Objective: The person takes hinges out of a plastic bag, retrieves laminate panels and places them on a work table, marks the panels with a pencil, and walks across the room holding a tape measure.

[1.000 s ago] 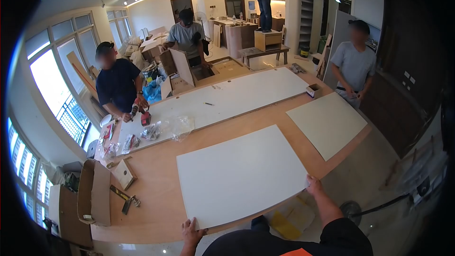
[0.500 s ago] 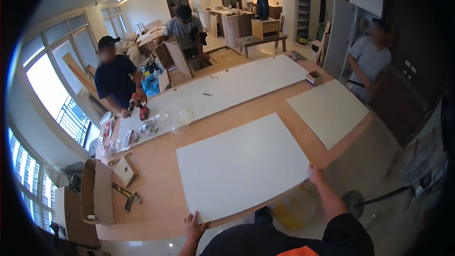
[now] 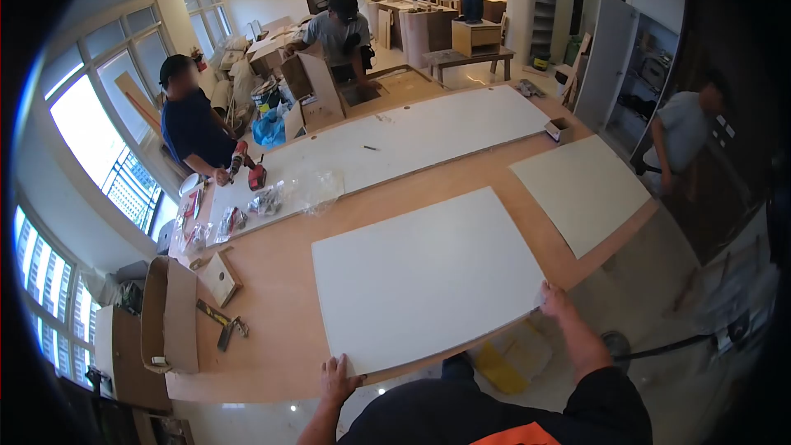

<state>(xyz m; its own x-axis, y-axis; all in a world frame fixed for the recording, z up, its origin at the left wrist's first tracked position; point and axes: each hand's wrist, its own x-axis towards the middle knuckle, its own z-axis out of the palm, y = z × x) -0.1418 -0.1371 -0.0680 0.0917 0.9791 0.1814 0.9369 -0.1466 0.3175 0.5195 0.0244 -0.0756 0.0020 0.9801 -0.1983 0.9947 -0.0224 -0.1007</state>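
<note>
- White panel (image 3: 428,276): at the near side of the tabletop (image 3: 268,354), right in front of the person; near edge runs approx. along the tabletop's edge. Can't tell if it lies fully flat or is slightly raised at the near side.
- L hand (image 3: 339,381): gripping the near L corner, fingers up by the L edge, thumb by the near edge.
- R hand (image 3: 556,298): closed on the near R corner; fingertips' hold underneath n/v.
- Wt (judgement): prob. moderate, OK for one person w/ both hands, but broad, so awkward one-handed.
- Stiffness: looks rigid, no visible sag or bend betw. the hands; shouldn't flex much.
- Surface: smooth, so prob. a bit slippery under flat palms; edges give better purchase.
- Fragility: unlikely to snap, but corners could chip & face could scratch if dragged over grit or tools.
- Best hold: opp. edges, hands wide apart, fingers under & thumbs on top; current corner hold is wide and looks well balanced L–R, tho the far side has no hand on it.
- Looks: plain white/v. pale grey face, approx. rectangular, straight edges, thin vs. its width; no holes or marks visible on top. Soft sheen from room light.
- Nearby: pale sheet (image 3: 585,194) to the R, long white board (image 3: 428,136) beyond, both apart from it.
</note>
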